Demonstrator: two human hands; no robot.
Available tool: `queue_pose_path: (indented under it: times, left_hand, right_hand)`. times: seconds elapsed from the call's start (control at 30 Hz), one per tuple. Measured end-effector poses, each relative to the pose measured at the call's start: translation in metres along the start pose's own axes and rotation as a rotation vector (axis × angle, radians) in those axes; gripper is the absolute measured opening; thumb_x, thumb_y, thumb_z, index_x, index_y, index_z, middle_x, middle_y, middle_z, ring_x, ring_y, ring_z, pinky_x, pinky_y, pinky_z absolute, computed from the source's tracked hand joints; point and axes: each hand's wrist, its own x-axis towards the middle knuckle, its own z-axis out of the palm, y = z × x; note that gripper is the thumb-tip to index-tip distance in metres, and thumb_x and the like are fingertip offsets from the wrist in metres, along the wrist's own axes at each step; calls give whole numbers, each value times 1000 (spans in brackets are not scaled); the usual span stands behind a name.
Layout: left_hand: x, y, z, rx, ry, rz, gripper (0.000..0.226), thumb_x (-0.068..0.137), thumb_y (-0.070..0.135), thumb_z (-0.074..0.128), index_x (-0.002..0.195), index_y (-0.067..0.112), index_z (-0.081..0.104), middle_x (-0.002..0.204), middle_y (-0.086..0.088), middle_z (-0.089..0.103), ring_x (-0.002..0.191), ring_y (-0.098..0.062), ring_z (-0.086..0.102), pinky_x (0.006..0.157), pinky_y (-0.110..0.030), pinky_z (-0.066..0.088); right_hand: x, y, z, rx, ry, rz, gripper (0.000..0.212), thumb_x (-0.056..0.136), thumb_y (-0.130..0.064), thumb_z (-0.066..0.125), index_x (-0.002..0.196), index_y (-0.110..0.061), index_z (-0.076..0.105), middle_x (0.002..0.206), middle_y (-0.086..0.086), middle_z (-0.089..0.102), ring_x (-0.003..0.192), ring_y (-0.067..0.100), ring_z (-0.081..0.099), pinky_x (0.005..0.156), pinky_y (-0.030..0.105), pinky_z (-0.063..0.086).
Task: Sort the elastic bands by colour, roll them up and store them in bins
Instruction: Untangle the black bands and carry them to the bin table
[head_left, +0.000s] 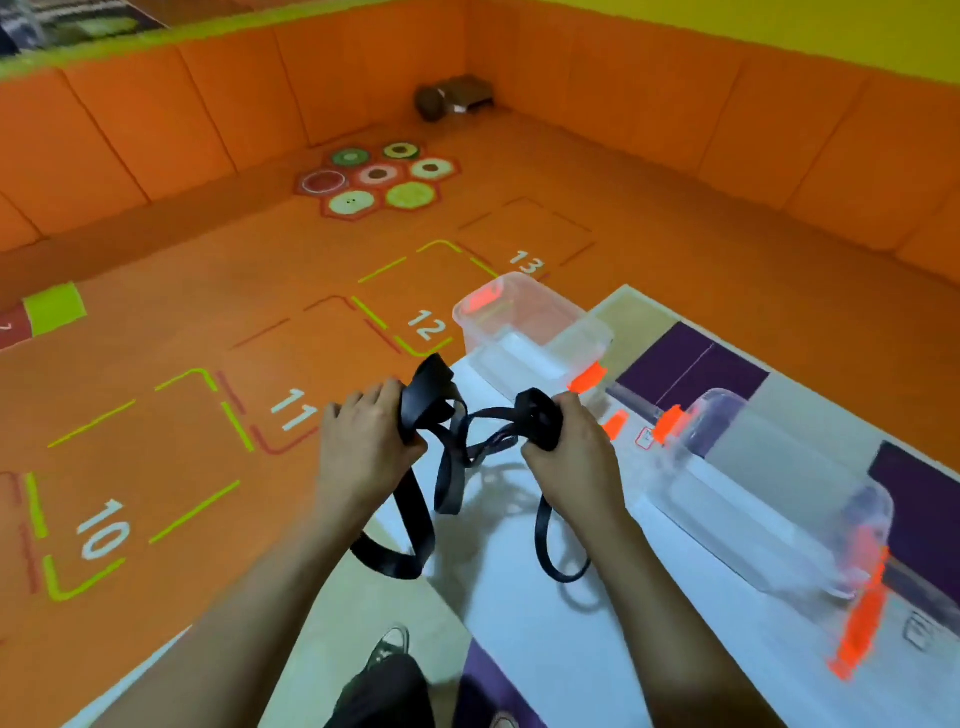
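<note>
Black elastic bands hang tangled between my two hands above the near corner of the table. My left hand grips a wide black band, whose loop droops down past the table edge. My right hand grips a partly rolled black band, and a thinner loop dangles below it. Two clear plastic bins with orange clips stand on the table: one at the far corner, one to the right. Both look empty.
The table top is white, beige and purple. Around it lies an orange play mat with numbered squares and padded orange walls. A brown object sits in the far corner. My shoe shows below the table edge.
</note>
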Motion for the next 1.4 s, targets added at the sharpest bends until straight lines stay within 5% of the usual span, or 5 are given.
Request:
queue_pose_path:
  times: [0.57, 0.73, 1.0, 1.2, 1.4]
  left_hand:
    - [143, -64, 175, -173, -605, 137, 31, 82, 35, 67, 98, 17, 48, 95, -6, 62, 96, -35, 59, 83, -45, 44]
    - [137, -68, 215, -102, -780, 145, 59, 88, 48, 61, 131, 11, 43, 124, -11, 56, 117, -36, 54, 95, -48, 42]
    - [146, -69, 228, 88, -838, 220, 86, 94, 70, 35, 154, 9, 25, 150, -12, 43, 136, -36, 42, 109, -52, 33]
    - [163, -75, 215, -155, -728, 46, 76, 100, 62, 38, 151, 5, 32, 143, -21, 47, 130, -43, 46, 105, -54, 40]
    - [164, -86, 206, -270, -746, 60, 72, 100, 43, 52, 154, 5, 24, 145, -24, 43, 128, -47, 46, 104, -55, 43]
  right_hand:
    - [111, -9, 188, 42, 116, 500, 47, 80, -16, 68, 123, -17, 49, 116, 5, 60, 114, 31, 57, 96, 44, 49]
    - [122, 17, 220, -56, 99, 568, 58, 85, -31, 70, 135, -17, 44, 130, 8, 52, 122, 32, 52, 106, 42, 42]
    - [113, 44, 224, -299, -139, 620, 68, 93, -67, 48, 146, -24, 42, 156, 6, 38, 144, 32, 34, 121, 50, 19]
    - [103, 38, 213, -105, 164, 573, 96, 80, -69, 65, 155, -28, 22, 147, 1, 48, 137, 27, 46, 118, 49, 28]
    - [93, 28, 205, -94, 230, 517, 89, 84, -60, 68, 156, -29, 25, 145, -1, 47, 136, 24, 45, 119, 47, 28]
